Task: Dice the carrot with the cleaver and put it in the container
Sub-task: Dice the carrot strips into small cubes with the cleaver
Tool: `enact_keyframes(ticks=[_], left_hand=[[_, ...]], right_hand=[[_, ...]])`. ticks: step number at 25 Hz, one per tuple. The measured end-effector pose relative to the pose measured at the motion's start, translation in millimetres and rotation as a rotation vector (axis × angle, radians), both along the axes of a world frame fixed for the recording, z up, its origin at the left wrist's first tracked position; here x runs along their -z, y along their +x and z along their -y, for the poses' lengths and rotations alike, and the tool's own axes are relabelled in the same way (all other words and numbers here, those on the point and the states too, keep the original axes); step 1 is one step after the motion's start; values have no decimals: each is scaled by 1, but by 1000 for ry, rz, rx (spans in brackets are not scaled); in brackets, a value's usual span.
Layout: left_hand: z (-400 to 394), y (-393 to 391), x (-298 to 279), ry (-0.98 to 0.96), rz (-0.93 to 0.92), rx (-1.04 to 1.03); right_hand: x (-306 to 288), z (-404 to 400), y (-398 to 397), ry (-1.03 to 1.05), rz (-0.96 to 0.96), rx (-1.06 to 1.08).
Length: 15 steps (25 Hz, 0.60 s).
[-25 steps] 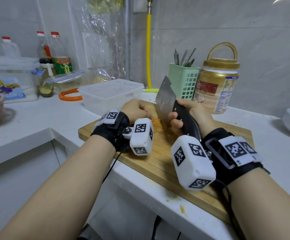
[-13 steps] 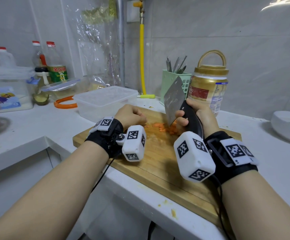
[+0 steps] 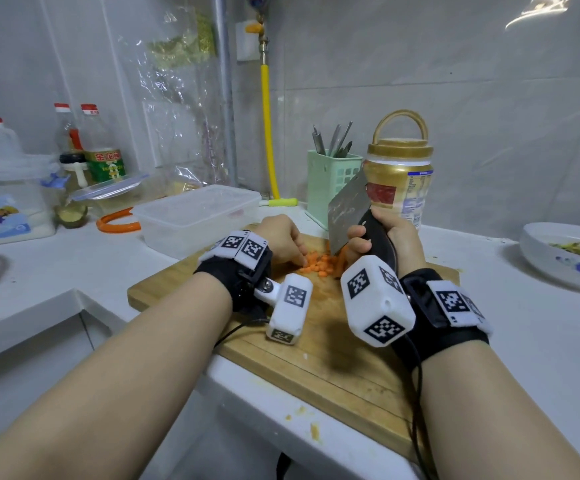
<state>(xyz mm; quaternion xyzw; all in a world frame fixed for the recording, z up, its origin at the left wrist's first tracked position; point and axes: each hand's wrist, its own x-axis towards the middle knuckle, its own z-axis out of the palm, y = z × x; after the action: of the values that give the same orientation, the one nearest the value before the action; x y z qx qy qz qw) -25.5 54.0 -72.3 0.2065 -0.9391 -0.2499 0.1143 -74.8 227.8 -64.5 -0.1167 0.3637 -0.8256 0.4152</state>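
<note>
A small heap of diced carrot [image 3: 319,265] lies on the wooden cutting board [image 3: 337,348]. My left hand [image 3: 283,242] rests at the heap's left side, its fingers curled with the tips touching the orange pieces. My right hand [image 3: 390,239] grips the black handle of the cleaver [image 3: 345,211], whose steel blade stands upright just above the right side of the heap. A longer carrot strip [image 3: 341,256] leans under the blade. The clear plastic container [image 3: 197,218] stands on the counter behind the board's left end, apart from both hands.
A green utensil holder [image 3: 328,187] and a gold-lidded jar [image 3: 399,178] stand behind the cleaver. A white bowl with scraps [image 3: 565,259] sits at the right. Bottles [image 3: 103,150], an orange ring [image 3: 115,223] and a lidded box are at the left. Carrot crumbs dot the counter's front edge.
The cleaver has risen off the board and the diced carrot has come into view beside my left hand's fingers. The camera has tilted and drawn back a little.
</note>
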Motion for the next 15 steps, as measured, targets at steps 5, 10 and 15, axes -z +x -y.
enact_keyframes(ticks=[5, 10, 15], left_hand=[[-3, 0, -5, 40, -70, 16], [-26, -4, -17, -1, -11, 91], [-46, -11, -16, 10, 91, 114]], right_hand=[[-2, -7, -1, -53, 19, -6], [-1, -12, -6, -123, -19, 65], [0, -12, -7, -138, -18, 78]])
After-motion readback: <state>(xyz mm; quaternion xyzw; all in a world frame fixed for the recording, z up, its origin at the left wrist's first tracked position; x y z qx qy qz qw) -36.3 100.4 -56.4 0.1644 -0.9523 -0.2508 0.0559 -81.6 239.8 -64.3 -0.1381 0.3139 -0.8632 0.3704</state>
